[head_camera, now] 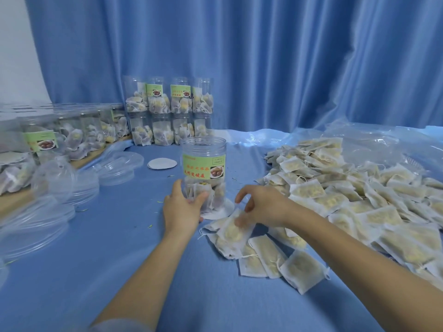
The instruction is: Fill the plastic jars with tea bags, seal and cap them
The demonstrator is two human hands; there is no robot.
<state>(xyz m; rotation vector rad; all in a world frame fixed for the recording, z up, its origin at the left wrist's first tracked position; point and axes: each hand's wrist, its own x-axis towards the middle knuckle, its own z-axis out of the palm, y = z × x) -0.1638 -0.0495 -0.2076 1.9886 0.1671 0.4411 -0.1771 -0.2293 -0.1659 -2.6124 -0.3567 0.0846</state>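
A clear plastic jar (203, 161) with a green label stands upright and uncapped on the blue cloth, on a white round seal (221, 213). Several tea bags lie in its bottom. My left hand (183, 208) grips the jar's lower part. My right hand (260, 204) is just right of the jar, fingers pinching a tea bag (233, 232) at the near edge of the big tea bag pile (347, 200).
Filled jars (167, 111) are stacked two high at the back, and more filled jars (69, 137) line the left side. Clear lids (115, 167) lie scattered at the left. Another white seal (161, 163) lies behind the jar. A blue curtain (263, 56) hangs behind.
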